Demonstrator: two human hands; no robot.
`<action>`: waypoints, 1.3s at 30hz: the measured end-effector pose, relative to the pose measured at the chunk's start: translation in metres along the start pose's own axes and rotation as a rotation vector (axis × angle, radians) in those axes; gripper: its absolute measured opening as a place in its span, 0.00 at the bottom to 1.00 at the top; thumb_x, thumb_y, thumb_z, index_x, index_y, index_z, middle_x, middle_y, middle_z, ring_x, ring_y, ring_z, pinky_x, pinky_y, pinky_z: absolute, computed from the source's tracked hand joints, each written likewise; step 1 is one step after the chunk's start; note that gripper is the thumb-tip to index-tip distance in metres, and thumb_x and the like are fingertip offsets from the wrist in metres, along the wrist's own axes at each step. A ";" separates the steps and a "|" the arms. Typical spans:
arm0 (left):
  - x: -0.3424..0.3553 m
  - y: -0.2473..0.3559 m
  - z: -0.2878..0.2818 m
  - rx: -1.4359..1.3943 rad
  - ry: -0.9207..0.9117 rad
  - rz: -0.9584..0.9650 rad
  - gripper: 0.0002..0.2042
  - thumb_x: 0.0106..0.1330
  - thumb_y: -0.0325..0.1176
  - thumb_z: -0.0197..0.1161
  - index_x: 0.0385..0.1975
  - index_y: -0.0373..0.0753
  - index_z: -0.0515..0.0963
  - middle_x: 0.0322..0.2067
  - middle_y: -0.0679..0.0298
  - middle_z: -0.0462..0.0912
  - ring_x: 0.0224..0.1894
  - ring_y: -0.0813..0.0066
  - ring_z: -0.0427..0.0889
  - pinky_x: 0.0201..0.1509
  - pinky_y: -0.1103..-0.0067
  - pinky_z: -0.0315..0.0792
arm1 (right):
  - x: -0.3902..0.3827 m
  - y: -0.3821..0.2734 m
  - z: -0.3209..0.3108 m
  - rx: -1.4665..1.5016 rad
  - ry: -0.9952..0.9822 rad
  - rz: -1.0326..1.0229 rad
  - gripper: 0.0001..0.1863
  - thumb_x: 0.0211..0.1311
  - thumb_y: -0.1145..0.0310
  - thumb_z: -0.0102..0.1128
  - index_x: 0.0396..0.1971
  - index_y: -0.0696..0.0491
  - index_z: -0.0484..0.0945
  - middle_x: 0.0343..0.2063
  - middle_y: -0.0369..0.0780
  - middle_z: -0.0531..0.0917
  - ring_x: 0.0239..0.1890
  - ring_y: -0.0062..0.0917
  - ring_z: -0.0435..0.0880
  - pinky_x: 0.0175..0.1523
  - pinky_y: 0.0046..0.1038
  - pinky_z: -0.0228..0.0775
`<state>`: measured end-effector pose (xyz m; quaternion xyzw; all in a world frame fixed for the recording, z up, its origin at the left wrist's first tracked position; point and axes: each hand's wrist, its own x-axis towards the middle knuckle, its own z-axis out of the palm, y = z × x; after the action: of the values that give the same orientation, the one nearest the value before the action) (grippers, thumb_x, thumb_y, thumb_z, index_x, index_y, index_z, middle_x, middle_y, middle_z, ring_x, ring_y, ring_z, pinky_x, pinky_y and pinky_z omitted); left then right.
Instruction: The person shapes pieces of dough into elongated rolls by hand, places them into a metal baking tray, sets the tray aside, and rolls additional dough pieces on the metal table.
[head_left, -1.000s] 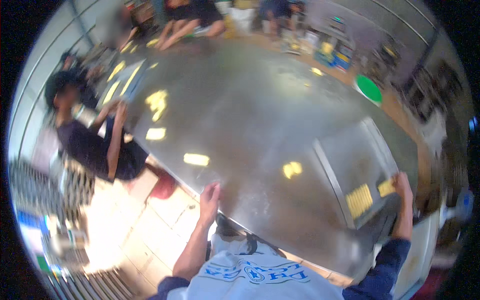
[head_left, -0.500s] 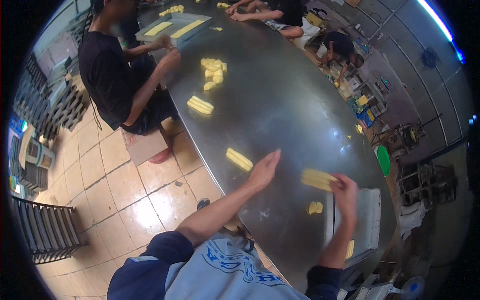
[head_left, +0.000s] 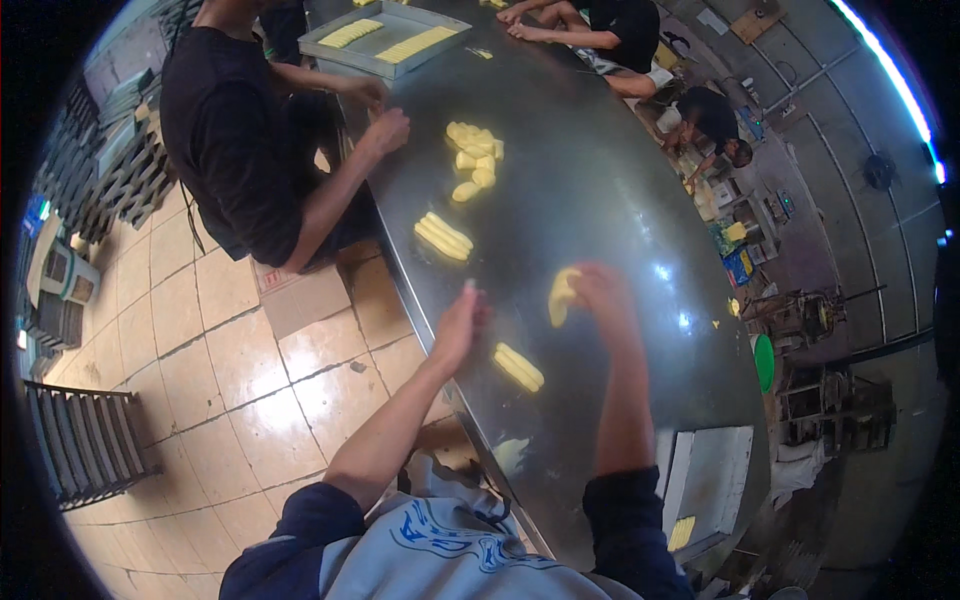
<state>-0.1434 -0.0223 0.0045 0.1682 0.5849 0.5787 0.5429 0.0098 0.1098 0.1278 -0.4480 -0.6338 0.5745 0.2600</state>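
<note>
Yellow dough (head_left: pixel 562 298) hangs curved and slightly blurred from my right hand (head_left: pixel 604 292), whose fingers pinch it above the metal table. My left hand (head_left: pixel 460 322) hovers by the table's left edge, fingers loosely apart and a little blurred, with nothing seen in them. On the table between my forearms lie dough rolls (head_left: pixel 519 367), side by side and touching. Another set of dough rolls (head_left: pixel 443 236) rests just beyond my left hand. Farther off is a heap of short dough pieces (head_left: pixel 475 150).
A shallow metal tray (head_left: pixel 742 460) with dough strips (head_left: pixel 682 532) sits at my right. Beyond the heap stands another tray (head_left: pixel 424 64) with dough rows. A co-worker in dark clothes (head_left: pixel 235 150) sits along the left edge. Pale smears (head_left: pixel 512 452) mark the near tabletop.
My right hand has swung left and away from the near tray, carrying dough. My left hand has drawn back toward the table's left edge. The view has shifted.
</note>
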 end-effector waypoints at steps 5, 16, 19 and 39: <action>-0.008 -0.011 -0.046 -0.215 0.144 0.012 0.29 0.67 0.58 0.39 0.45 0.37 0.73 0.30 0.66 0.79 0.31 0.80 0.74 0.37 0.82 0.68 | 0.102 0.054 0.054 0.239 0.053 0.033 0.20 0.51 0.76 0.60 0.46 0.64 0.70 0.35 0.46 0.78 0.35 0.29 0.81 0.35 0.25 0.77; -0.052 -0.049 -0.065 -0.146 0.209 0.023 0.25 0.67 0.54 0.42 0.46 0.37 0.72 0.33 0.63 0.77 0.34 0.77 0.74 0.39 0.80 0.69 | -0.003 0.179 -0.032 -0.314 0.277 -0.004 0.17 0.52 0.73 0.59 0.44 0.58 0.75 0.34 0.44 0.82 0.35 0.29 0.83 0.40 0.27 0.74; -0.061 -0.059 -0.039 -0.119 0.148 0.031 0.24 0.67 0.53 0.44 0.46 0.37 0.71 0.32 0.65 0.76 0.34 0.77 0.74 0.39 0.80 0.69 | -0.090 0.196 -0.131 -0.438 0.357 -0.091 0.15 0.52 0.71 0.58 0.42 0.56 0.76 0.36 0.44 0.82 0.36 0.32 0.82 0.43 0.29 0.73; -0.192 -0.153 0.158 0.151 -0.035 -0.021 0.19 0.68 0.44 0.48 0.49 0.37 0.68 0.33 0.64 0.75 0.32 0.78 0.72 0.39 0.77 0.68 | -0.484 0.344 -0.501 -0.970 0.377 0.288 0.20 0.42 0.77 0.55 0.40 0.49 0.79 0.42 0.44 0.80 0.46 0.39 0.79 0.49 0.36 0.70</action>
<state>0.1216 -0.1445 -0.0012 0.2125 0.6189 0.5242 0.5449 0.7495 -0.0829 -0.0110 -0.6943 -0.7009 0.1551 0.0512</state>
